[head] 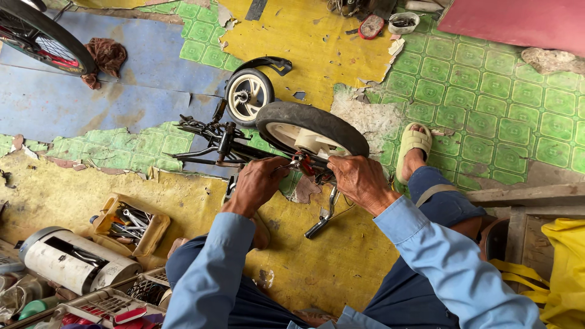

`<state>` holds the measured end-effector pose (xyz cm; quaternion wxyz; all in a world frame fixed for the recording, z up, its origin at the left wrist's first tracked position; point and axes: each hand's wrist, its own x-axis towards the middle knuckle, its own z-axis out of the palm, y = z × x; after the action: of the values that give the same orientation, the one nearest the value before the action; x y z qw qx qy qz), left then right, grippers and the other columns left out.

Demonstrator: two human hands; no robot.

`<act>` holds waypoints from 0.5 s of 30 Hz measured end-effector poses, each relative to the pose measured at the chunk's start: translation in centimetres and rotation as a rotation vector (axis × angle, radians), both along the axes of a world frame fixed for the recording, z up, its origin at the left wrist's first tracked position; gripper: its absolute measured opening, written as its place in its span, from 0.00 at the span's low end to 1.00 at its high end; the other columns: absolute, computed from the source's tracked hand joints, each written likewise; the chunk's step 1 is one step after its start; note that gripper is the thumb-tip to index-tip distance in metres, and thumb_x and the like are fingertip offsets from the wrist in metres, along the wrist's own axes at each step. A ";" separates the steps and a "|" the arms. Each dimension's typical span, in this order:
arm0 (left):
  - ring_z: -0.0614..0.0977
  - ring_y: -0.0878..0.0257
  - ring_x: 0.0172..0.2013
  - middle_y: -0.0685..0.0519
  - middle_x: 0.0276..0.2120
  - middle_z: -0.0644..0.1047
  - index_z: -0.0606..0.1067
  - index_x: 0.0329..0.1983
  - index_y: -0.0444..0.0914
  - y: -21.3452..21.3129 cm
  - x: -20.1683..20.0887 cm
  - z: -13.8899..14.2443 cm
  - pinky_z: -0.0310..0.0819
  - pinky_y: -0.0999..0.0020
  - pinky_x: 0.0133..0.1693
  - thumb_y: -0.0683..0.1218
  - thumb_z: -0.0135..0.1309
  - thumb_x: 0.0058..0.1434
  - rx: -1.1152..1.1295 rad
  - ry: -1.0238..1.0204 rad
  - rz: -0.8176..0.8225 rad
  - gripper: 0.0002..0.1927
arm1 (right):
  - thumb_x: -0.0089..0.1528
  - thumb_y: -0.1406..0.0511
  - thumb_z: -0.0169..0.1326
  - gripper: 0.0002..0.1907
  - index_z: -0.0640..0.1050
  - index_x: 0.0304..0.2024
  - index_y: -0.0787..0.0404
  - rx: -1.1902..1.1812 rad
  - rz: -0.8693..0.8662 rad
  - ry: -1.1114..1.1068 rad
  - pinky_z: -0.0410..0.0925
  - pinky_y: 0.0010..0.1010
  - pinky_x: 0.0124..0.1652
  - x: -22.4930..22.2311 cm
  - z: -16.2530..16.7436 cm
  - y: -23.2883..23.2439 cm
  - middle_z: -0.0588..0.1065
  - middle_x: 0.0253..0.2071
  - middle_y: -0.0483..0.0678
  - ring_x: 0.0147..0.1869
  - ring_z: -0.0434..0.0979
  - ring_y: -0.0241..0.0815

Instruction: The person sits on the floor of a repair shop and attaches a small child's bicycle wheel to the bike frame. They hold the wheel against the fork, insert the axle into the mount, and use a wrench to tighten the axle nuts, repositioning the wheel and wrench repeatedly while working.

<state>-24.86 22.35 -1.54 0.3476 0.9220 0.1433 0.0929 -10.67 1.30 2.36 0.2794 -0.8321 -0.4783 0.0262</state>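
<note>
A small child's bicycle lies upside down on the floor, its black frame [210, 143] stretched to the left. Its rear wheel [314, 125] with a black tyre and cream rim stands right in front of me. My left hand [256, 183] is closed on a thin metal tool at the red part near the wheel's axle [303, 162]. My right hand [359, 180] grips the frame on the other side of the axle, just under the tyre. A smaller training wheel [248, 94] with a black bracket lies behind the bicycle.
An open box of wrenches [128, 224] sits at the left, beside a white cylinder [73, 259] and plastic baskets [109, 301]. A bigger bicycle wheel [42, 36] and a brown rag [106, 55] are at the top left. My sandalled foot [413, 146] rests right of the wheel. A yellow bag [563, 268] lies at the right.
</note>
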 end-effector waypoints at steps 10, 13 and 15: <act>0.84 0.51 0.35 0.50 0.36 0.84 0.85 0.44 0.43 1.4 1.3 0.5 0.77 0.57 0.36 0.46 0.59 0.61 0.144 -0.015 -0.105 0.09 | 0.67 0.64 0.51 0.09 0.77 0.32 0.59 -0.030 0.014 -0.010 0.69 0.51 0.27 0.0 0.1 0.0 0.77 0.24 0.56 0.30 0.79 0.62; 0.84 0.52 0.35 0.49 0.36 0.83 0.84 0.45 0.41 1.6 1.5 -0.1 0.78 0.58 0.37 0.44 0.60 0.61 0.097 -0.099 -0.128 0.10 | 0.66 0.64 0.51 0.09 0.77 0.32 0.59 -0.021 0.014 -0.008 0.69 0.51 0.27 0.1 0.1 0.1 0.77 0.24 0.56 0.30 0.79 0.62; 0.83 0.51 0.35 0.49 0.33 0.83 0.84 0.46 0.40 1.5 1.7 -0.7 0.76 0.57 0.36 0.44 0.62 0.60 0.069 -0.109 -0.129 0.11 | 0.66 0.64 0.51 0.10 0.76 0.31 0.60 -0.031 0.012 0.000 0.69 0.51 0.27 0.2 0.0 0.1 0.77 0.24 0.56 0.29 0.79 0.62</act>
<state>-23.19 23.83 -2.22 0.3283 0.9342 0.0610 0.1253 -10.50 1.43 2.38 0.2664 -0.8335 -0.4828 0.0354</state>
